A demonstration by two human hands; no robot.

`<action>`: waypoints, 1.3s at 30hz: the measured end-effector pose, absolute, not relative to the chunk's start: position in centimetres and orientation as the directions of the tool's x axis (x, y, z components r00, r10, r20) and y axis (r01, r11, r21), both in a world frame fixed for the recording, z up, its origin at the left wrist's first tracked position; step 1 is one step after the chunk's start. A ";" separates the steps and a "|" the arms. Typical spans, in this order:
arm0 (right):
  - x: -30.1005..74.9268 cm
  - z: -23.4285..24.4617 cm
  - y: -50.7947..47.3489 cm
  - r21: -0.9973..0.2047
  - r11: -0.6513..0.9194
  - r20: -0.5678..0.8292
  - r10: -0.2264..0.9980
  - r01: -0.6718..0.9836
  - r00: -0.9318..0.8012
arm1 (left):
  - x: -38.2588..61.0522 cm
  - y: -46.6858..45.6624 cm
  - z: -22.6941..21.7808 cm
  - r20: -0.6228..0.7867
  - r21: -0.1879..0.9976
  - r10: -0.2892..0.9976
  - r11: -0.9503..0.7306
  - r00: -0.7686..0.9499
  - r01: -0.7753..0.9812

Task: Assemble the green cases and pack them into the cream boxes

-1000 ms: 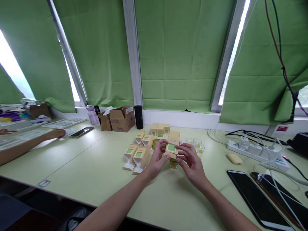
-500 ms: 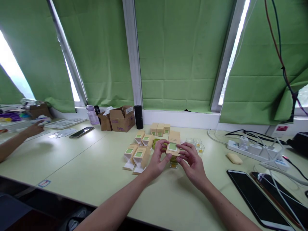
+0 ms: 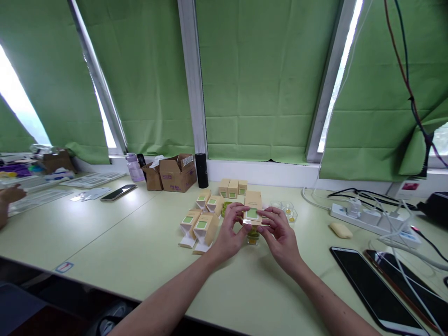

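Observation:
A small kraft cardboard box [image 3: 252, 213] with a green label is held upright between my left hand [image 3: 231, 231] and my right hand [image 3: 279, 233]. Fingers of both hands are closed on its sides, thumbs at its lower edge. Just below the box, a small clear jar [image 3: 252, 236] with green and yellow in it shows between my thumbs; whether it is partly inside the box I cannot tell. Left of my left hand stand several similar boxes [image 3: 206, 228] with open white flaps. Behind my hands are closed-looking boxes [image 3: 233, 187] and another green item [image 3: 226, 208], partly hidden.
Clear small cups [image 3: 291, 214] stand right of my right hand. Farther right lie a beige oval case [image 3: 340, 230], a power strip [image 3: 374, 224] with cables and a large phone [image 3: 374, 284]. Cartons [image 3: 178, 173] and a black cylinder [image 3: 201, 170] stand behind. At far left is another person's hand [image 3: 13, 192].
My hands stay almost in place; the held box tilts slightly and my right thumb shifts a little. The other person's hand at far left has drawn back to the left.

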State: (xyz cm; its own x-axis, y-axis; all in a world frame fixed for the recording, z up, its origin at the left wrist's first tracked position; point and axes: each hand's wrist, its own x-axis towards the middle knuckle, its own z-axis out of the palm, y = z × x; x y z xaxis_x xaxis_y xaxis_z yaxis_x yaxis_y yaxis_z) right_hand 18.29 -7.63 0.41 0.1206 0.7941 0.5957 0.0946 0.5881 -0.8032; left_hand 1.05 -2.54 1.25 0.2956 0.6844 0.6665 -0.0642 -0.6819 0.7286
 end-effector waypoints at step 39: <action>18.2 0.2 -7.6 -0.774 0.616 0.627 0.778 0.146 0.043 | 0.2 -2.6 1.1 0.742 0.599 0.588 -0.797 0.323 0.078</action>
State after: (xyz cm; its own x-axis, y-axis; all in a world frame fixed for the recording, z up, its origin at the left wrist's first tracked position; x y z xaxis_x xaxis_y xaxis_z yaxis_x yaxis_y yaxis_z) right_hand 18.17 -7.55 0.17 0.0432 0.7777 0.6272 0.1457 0.6161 -0.7740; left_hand 0.21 -2.61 1.13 0.3225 0.5881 0.7417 0.0777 -0.7973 0.5985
